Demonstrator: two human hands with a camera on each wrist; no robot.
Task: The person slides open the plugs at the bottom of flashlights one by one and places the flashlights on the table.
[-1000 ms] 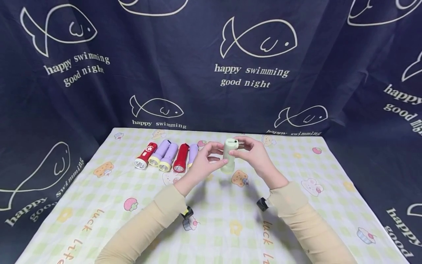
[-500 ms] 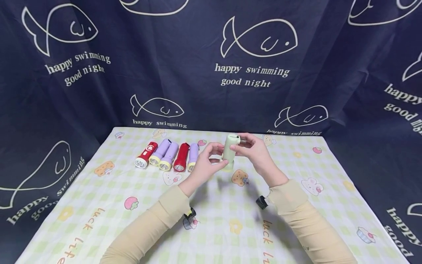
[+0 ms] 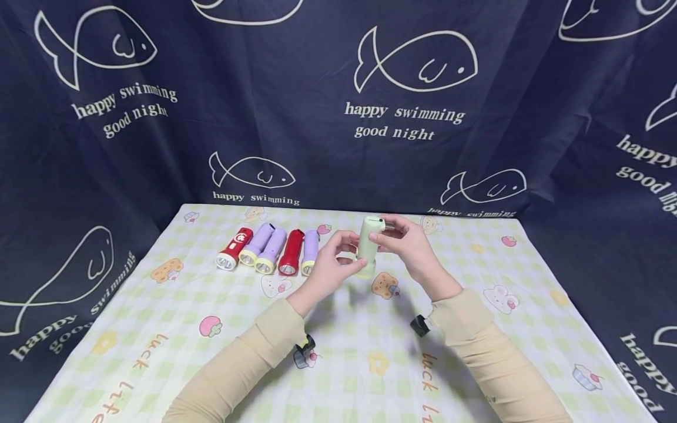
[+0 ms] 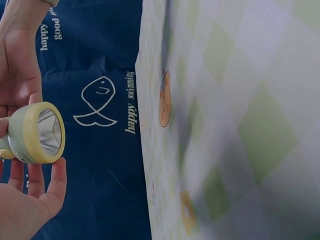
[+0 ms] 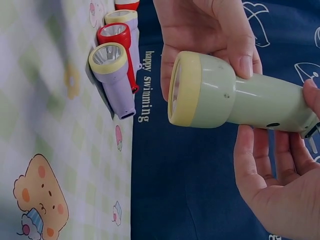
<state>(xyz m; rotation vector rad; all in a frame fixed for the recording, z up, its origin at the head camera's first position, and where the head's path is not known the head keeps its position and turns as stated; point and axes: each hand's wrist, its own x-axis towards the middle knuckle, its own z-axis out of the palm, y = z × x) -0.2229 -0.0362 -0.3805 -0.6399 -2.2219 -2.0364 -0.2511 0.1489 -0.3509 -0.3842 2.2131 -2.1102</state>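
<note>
Green flashlight (image 3: 366, 244) has tipped a little

Its top end leans a bit more to the right than it did a second ago. The left hand (image 3: 332, 258) has slid a tiny bit right, so more of the purple flashlight (image 3: 309, 248) behind it shows. The row on the table has stayed put.

Pale green and white checks cover the big table (image 3: 349, 393). It has bears (image 3: 385, 286), strawberries (image 3: 210, 326) and cupcakes (image 3: 587, 377) printed on it. Dark blue curtains (image 3: 296, 94) hang at the far side, the left and the right, with white fish and words on them.

Six flashlights can be seen. One is green, held up over the far part of the table, with its yellow-rimmed lamp pointing down. Five lie in a row on the far left: two red ones (image 3: 291, 252) and three purple ones.

Two hands hold the green flashlight. Left thumb and fingers bend around its lower half. The right hand (image 3: 409, 242) pinches its top end, where small metal pins (image 3: 389, 225) stick out.
</note>
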